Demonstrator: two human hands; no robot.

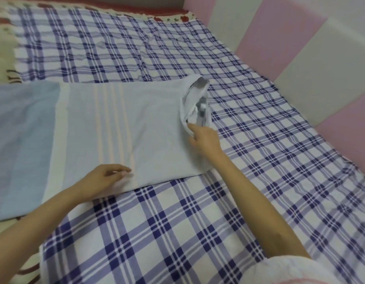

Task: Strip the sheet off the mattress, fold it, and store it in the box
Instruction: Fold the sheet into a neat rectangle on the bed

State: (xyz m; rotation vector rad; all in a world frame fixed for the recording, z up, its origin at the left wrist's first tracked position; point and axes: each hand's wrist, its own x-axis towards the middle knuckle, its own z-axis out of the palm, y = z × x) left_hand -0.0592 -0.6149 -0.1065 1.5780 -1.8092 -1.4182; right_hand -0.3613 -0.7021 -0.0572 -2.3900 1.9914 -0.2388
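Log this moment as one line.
step: folding | sheet: on plaid cover | left hand: at near edge | right hand: grips bunched end

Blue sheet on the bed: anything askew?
Yes. The light blue sheet lies flat except its right end, which is bunched and gaping where the right hand grips it. The left hand rests on the near edge.

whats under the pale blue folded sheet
The blue plaid sheet shows around the pale blue folded sheet on its far, near and right sides, so it lies on that. What is directly beneath is covered.
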